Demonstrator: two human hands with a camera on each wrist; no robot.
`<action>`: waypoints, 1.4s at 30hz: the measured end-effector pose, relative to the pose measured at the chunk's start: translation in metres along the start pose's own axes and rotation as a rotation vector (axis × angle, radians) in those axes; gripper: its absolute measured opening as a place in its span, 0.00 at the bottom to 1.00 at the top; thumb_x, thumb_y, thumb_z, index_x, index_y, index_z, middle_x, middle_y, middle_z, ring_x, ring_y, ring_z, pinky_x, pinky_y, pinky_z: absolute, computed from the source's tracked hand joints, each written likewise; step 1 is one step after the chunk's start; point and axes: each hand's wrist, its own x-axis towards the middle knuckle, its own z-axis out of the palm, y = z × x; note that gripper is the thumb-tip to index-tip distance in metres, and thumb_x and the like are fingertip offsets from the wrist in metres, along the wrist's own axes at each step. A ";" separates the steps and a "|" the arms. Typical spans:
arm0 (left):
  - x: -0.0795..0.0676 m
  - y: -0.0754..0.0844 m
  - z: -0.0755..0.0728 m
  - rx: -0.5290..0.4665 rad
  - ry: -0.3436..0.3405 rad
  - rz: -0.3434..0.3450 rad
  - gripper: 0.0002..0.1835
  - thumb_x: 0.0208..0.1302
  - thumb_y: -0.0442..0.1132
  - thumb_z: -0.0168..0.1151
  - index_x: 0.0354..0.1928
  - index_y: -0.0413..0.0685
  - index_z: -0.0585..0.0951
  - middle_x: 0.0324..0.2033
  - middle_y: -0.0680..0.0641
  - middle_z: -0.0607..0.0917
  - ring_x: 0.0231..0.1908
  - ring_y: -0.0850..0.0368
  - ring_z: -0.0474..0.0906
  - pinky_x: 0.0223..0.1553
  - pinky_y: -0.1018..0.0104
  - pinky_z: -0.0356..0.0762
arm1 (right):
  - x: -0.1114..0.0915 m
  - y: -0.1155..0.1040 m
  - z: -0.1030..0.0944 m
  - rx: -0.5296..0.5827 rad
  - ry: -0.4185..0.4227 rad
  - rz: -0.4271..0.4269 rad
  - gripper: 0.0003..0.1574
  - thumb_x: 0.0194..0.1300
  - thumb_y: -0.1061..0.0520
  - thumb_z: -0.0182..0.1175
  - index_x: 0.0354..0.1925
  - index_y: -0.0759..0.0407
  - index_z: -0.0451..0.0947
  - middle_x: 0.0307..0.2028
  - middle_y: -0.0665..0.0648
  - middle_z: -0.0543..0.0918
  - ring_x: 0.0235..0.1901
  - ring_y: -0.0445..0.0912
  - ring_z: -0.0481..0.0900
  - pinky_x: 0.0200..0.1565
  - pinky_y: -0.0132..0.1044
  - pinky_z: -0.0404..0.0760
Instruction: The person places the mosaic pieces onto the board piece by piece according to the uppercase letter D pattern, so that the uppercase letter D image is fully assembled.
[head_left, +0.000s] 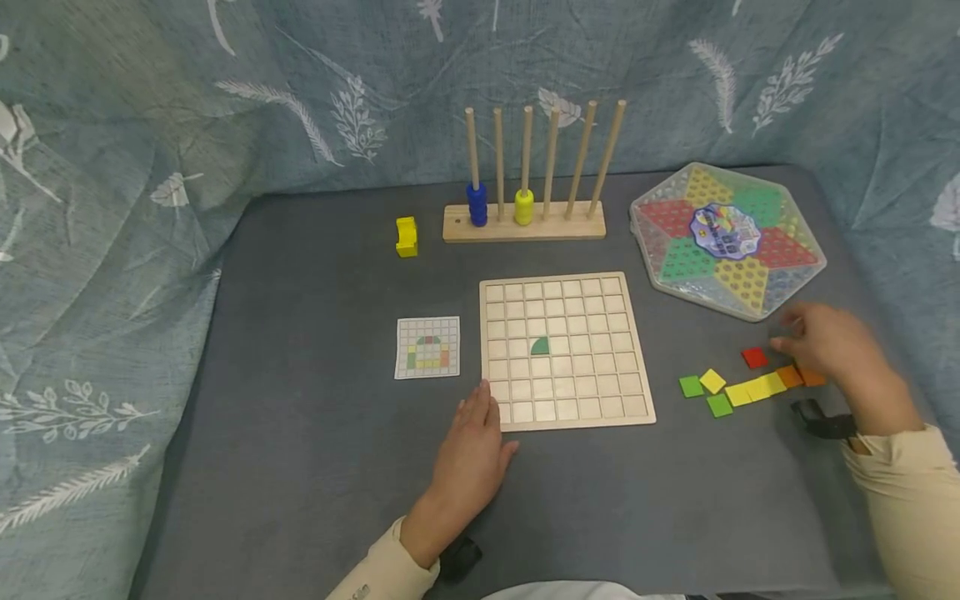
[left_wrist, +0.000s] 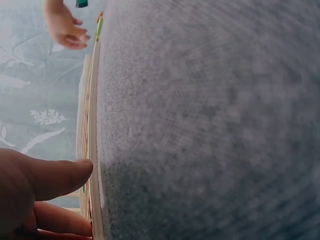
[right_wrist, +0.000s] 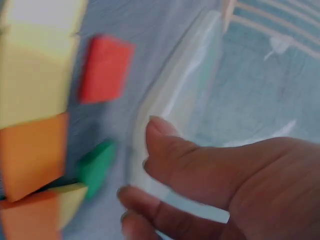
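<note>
A wooden grid board [head_left: 588, 362] lies in the middle, with a green quarter-circle tile [head_left: 541, 346] in one of its cells. My left hand [head_left: 472, 454] rests against the board's lower left corner, its fingers extended. At the right, my right hand [head_left: 840, 346] hovers over loose tiles, fingers loosely bent and nothing between them. Below it are a red tile [head_left: 754, 357], orange tiles [head_left: 790, 377], a row of yellow tiles [head_left: 756, 388] and green square tiles [head_left: 691, 386]. Another green piece [right_wrist: 97, 167] shows in the right wrist view, beside the orange tiles.
A small printed pattern card [head_left: 428, 347] lies left of the board. Behind stand a peg rack [head_left: 525, 229] with blue and yellow beads, and a yellow piece [head_left: 407, 237]. A hexagonal Chinese checkers box [head_left: 727, 242] sits at the back right, close to my right hand.
</note>
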 end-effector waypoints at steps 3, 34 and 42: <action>0.000 -0.001 -0.001 -0.001 0.004 0.004 0.33 0.56 0.44 0.71 0.57 0.25 0.74 0.65 0.30 0.68 0.64 0.39 0.68 0.62 0.49 0.68 | -0.003 0.010 0.005 0.002 0.022 0.037 0.30 0.61 0.53 0.62 0.51 0.76 0.70 0.45 0.79 0.76 0.42 0.69 0.75 0.40 0.59 0.72; -0.002 0.001 -0.005 -0.008 -0.030 -0.023 0.33 0.57 0.45 0.70 0.58 0.27 0.74 0.66 0.32 0.68 0.66 0.40 0.66 0.64 0.50 0.66 | -0.010 -0.079 -0.005 0.181 0.302 -0.126 0.14 0.66 0.54 0.62 0.41 0.65 0.78 0.29 0.61 0.81 0.27 0.49 0.74 0.29 0.39 0.68; -0.004 0.001 -0.006 -0.007 -0.038 -0.035 0.33 0.57 0.45 0.70 0.59 0.28 0.73 0.67 0.33 0.67 0.66 0.41 0.66 0.64 0.50 0.65 | 0.007 -0.127 0.002 0.270 0.284 -0.270 0.13 0.65 0.56 0.62 0.42 0.67 0.80 0.31 0.63 0.82 0.30 0.52 0.77 0.33 0.41 0.71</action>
